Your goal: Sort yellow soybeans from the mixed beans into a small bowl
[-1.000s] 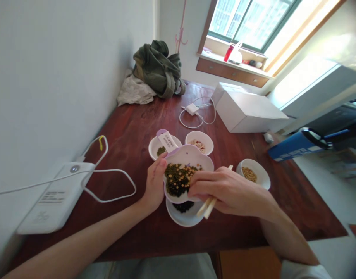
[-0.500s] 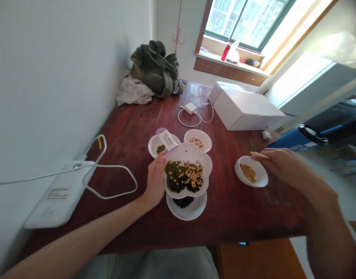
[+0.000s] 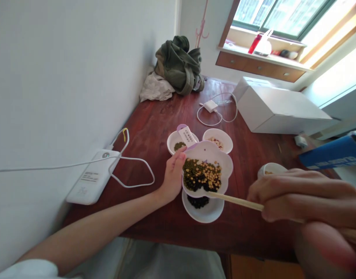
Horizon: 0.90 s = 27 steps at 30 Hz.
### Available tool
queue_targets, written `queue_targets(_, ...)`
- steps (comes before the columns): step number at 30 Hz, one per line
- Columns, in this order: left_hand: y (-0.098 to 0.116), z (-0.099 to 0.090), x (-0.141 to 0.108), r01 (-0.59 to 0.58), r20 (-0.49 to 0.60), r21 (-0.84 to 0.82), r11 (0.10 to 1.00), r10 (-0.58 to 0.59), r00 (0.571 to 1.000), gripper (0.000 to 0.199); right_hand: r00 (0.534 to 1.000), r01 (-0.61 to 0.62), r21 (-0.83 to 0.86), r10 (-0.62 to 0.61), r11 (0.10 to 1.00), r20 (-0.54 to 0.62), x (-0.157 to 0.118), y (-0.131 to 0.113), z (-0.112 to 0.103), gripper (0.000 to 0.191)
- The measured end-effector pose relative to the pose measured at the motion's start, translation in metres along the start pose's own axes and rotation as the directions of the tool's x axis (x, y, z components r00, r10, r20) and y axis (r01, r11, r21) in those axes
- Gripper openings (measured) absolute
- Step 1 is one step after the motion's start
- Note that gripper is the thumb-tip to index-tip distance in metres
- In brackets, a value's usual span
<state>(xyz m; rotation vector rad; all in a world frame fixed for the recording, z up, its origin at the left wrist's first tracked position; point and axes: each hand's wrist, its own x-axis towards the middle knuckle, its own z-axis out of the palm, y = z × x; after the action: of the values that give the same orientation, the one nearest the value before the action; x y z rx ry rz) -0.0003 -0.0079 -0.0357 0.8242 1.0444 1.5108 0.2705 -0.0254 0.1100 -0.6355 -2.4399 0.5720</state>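
My left hand (image 3: pixel 174 174) grips the left edge of a white flower-shaped dish (image 3: pixel 224 164) by its rim. Green beans, yellow beans and black beans lie mixed in it. In my right hand (image 3: pixel 308 193) is a pair of wooden chopsticks (image 3: pixel 238 200), their tips reaching the dish's near edge by the black beans. Partly under the dish stands a white bowl (image 3: pixel 208 215) of black beans. Behind it are a bowl of green beans (image 3: pixel 169 141) with a labelled tag across it, and a bowl of pale, reddish-flecked pieces (image 3: pixel 228 141). My right hand partly hides the bowl of yellow beans (image 3: pixel 278 167).
A white power bank (image 3: pixel 90 178) with a looping cable lies at left by the wall. Farther back are a charger with cable (image 3: pixel 210 105), a green bag (image 3: pixel 178 66) and a white box (image 3: pixel 285 112). A blue box (image 3: pixel 334 153) stands at the right.
My right hand has swung from the yellow-bean bowl leftward and nearer the camera, bringing the chopsticks to the dish. My left hand keeps its hold. The view has shifted left.
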Motion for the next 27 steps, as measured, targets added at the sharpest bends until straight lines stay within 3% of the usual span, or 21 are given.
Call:
queue_targets(1, 0.0, 0.0, 0.0, -0.006, 0.003, 0.002, 1.0, 0.006, 1.0, 0.074, 0.999, 0.025, 0.029, -0.024, 0.999, -0.025, 0.011, 0.0, 0.005, 0.048)
queue_targets(5, 0.002, 0.001, 0.001, -0.006, -0.015, 0.021, 1.0, 0.006, 1.0, 0.072, 0.997, 0.031, 0.089, -0.037, 0.996, 0.068, 0.032, 0.007, 0.004, 0.034)
queue_targets(9, 0.004, 0.002, 0.0, -0.021, -0.001, 0.024, 0.999, 0.021, 1.0, 0.069, 0.998, -0.028, 0.064, 0.024, 0.998, 0.063, 0.029, 0.004, 0.002, 0.024)
queue_targets(15, -0.002, 0.0, -0.001, -0.012, -0.02, 0.001, 1.0, 0.012, 1.0, 0.066, 0.995, -0.101, 0.054, 0.099, 0.993, 0.029, 0.033, -0.007, 0.022, 0.024)
queue_targets(22, -0.006, -0.003, 0.0, -0.01, -0.003, -0.037, 0.999, 0.01, 1.0, 0.063, 0.999, -0.038, 0.136, 0.034, 0.99, 0.029, 0.031, 0.008, 0.017, 0.014)
queue_targets(27, -0.001, -0.001, -0.001, -0.011, -0.005, -0.029, 1.0, 0.011, 1.0, 0.062, 0.998, 0.012, 0.131, -0.019, 0.991, 0.054, 0.036, 0.009, 0.019, 0.021)
